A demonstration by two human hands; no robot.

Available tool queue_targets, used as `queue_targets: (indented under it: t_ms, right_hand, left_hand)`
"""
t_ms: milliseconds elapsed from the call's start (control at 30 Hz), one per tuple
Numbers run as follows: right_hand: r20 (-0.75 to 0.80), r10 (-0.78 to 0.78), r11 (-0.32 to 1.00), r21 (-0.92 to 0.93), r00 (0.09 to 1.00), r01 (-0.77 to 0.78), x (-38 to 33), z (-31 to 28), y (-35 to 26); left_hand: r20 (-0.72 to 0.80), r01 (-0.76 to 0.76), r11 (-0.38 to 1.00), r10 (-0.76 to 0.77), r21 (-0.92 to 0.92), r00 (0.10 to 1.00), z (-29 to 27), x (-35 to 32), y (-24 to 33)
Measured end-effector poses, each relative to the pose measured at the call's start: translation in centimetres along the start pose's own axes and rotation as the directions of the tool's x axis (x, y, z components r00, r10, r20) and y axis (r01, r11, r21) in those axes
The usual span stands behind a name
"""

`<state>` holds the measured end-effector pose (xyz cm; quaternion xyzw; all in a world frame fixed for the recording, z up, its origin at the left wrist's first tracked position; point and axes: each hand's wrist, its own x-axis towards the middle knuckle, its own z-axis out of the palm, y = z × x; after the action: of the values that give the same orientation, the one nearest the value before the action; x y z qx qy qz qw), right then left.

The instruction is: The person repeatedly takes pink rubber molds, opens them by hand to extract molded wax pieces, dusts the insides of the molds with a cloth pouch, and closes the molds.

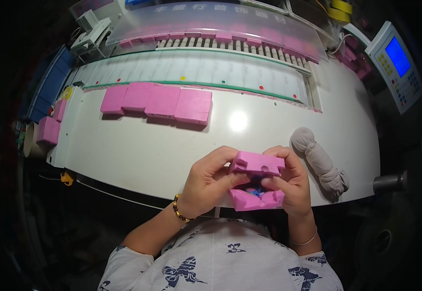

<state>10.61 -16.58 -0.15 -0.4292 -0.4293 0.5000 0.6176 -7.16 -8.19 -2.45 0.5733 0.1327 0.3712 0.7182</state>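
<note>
Between my two hands, above the table's front edge, is a pink rubber mold [258,161] with its two halves parted like a mouth. A small blue piece [255,192] shows in the gap; its exact shape is hard to make out. My left hand [212,179] grips the mold's left side, its thumb pushed into the opening. On the other side my right hand [291,182] holds the mold the same way, thumb inside the gap. Several pink mold blocks [169,103] stand in a row farther back on the table.
A grey cloth bundle [321,162], tied into a roll, lies to the right. Behind the blocks runs a white lit strip [191,70] with coloured dots, then a roller rack [230,46]. A control panel with a blue screen [396,60] stands far right; a blue bin [50,82] sits at left.
</note>
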Motion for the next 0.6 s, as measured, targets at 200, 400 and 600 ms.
queue_targets:
  t_ms: [200,400,600]
  right_hand:
    - [-0.088,-0.044,0.999,-0.007,0.995,0.043,-0.7,1.2,0.4]
    - [-0.042,0.049,0.976,0.215,0.998,-0.039,-0.5,0.9,0.7]
    - [-0.006,-0.027,0.999,0.034,1.000,0.027,-0.4,0.2,0.2]
  left_hand:
    - [-0.032,0.103,0.994,-0.104,-0.027,0.994,0.3,-0.3,0.4]
    - [-0.077,0.025,1.000,-0.025,0.002,0.997,0.8,-0.6,0.0]
    - [-0.100,-0.093,0.987,0.106,0.134,0.989,1.0,-0.8,-0.5]
